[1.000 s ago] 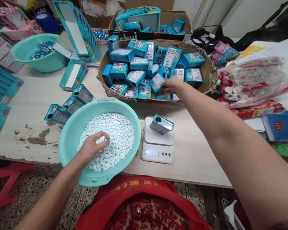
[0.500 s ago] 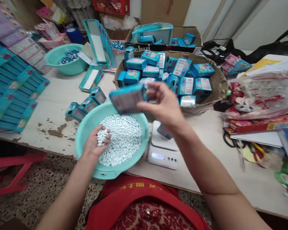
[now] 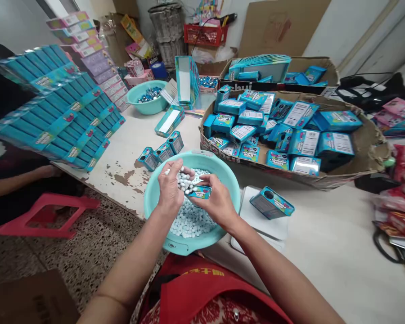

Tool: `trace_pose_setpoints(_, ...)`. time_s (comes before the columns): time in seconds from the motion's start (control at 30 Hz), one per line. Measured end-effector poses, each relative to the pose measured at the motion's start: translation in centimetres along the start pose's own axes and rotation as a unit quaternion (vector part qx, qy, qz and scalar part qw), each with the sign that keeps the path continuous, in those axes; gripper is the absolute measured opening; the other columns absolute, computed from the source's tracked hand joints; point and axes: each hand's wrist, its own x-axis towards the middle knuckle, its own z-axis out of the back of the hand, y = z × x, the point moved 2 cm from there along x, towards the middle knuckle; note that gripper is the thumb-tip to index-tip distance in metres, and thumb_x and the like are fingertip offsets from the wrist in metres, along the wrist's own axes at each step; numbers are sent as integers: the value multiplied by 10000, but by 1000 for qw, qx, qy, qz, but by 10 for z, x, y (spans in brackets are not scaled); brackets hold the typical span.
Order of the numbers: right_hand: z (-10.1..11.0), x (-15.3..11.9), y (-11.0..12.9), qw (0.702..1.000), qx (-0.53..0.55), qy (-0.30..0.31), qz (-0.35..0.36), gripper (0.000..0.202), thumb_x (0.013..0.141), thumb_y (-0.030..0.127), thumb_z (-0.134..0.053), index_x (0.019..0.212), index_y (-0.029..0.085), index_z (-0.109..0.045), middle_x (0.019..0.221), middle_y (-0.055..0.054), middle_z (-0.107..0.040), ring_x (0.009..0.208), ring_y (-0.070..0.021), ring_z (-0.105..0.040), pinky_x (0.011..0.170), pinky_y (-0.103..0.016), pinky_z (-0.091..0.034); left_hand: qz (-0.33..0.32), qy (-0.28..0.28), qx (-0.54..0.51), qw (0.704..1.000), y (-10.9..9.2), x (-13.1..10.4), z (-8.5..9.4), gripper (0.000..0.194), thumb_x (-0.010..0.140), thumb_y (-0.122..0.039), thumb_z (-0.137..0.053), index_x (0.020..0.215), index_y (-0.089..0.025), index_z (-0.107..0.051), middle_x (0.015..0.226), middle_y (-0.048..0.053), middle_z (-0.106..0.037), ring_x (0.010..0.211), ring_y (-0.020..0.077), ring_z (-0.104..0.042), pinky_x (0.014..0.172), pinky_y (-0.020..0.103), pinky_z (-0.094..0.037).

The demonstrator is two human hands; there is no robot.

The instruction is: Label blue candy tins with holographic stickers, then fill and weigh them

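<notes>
Over the turquoise basin (image 3: pixel 230 175) of white candies (image 3: pixel 191 220), my left hand (image 3: pixel 171 189) is cupped around a handful of the same candies (image 3: pixel 184 181). My right hand (image 3: pixel 218 200) grips a small blue candy box (image 3: pixel 200 192) right beside it, with candies at the box's near end. The box's opening is hidden by the candies and fingers. To the right, another blue box (image 3: pixel 272 203) with a round hole in its end rests on the white kitchen scale (image 3: pixel 265 225). Beyond the basin stand three small blue boxes (image 3: pixel 162 152).
A torn cardboard carton (image 3: pixel 367 164) full of blue boxes spans the back right, with a second carton (image 3: pixel 330 72) behind it. Stacked display packs (image 3: pixel 70 117) lean at the left near another person's arm (image 3: pixel 23 180). A smaller basin (image 3: pixel 148 107) holds shiny blue pieces.
My right hand has brought the box down from above the basin to my left hand. The left hand has lifted its candies to meet it. The view has swung left.
</notes>
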Motion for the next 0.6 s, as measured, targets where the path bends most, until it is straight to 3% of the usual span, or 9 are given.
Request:
trace_pose_setpoints(0.4, 12, -3, 2, 1000, 1, 19, -19, 552, 630, 203, -727, 1107, 224, -449, 994, -51, -695, 1003, -256, -637, 850, -405, -465, -30, 78, 39, 996, 5, -6, -3, 210, 724, -326, -673, 748, -171, -533, 549, -44, -566, 496, 98, -552, 527, 220, -450)
trace_pose_setpoints(0.6, 15, -1, 1, 999, -3, 27, -25, 578, 623, 182, -719, 1133, 214, -449, 998, -49, -701, 1013, -260, -635, 862, -407, -461, -8, 102, 48, 994, 9, -8, -6, 217, 726, -337, -672, 756, -163, -547, 580, -28, -581, 517, 98, -553, 514, 212, -460)
